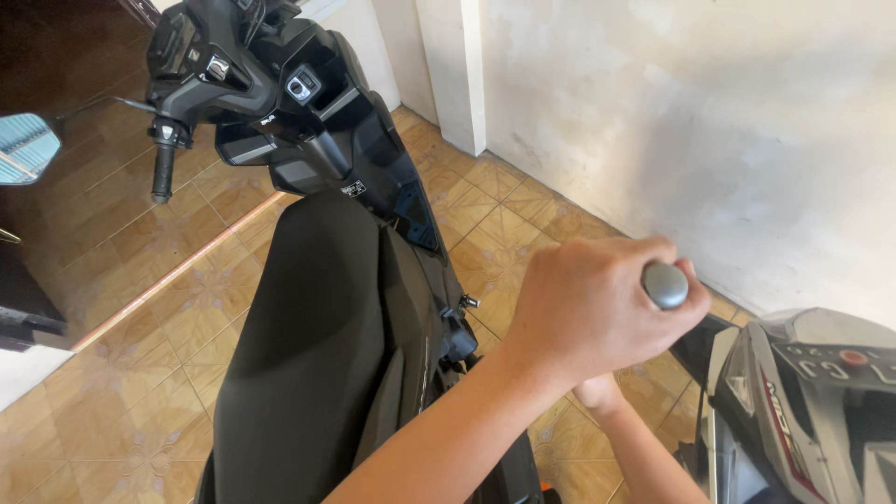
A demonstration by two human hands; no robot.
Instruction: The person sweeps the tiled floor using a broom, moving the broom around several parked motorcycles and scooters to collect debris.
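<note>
At the far left a blue-tinted mirror (23,149) juts into view above the tiled floor (140,373). Next to it stands a black scooter (280,103), its handlebar grip (163,173) hanging down on the left and its long dark seat (308,345) running toward the camera.

Right of the seat, the left hand (588,313) is clenched in a full fist around a bar, with only the bar's rounded grey end cap (665,285) showing past the knuckles on the right. The step in hand reads as holding that bar steady. The grip looks already settled, with the fingers wrapped all the way round.

Just below and slightly behind that fist, the right hand (597,392) reaches up from the lower edge. It is mostly hidden by the left wrist, so I cannot tell whether it is closed on anything.

The bar sits inside the left fist, between the black scooter and a silver scooter (812,401) at the far right, to which it seems to belong. A pale wall (700,121) rises close behind.

Any shift of the bar would call for a firm hold. It would also need care for the narrow gap to the black scooter's side panel and to the wall.
</note>
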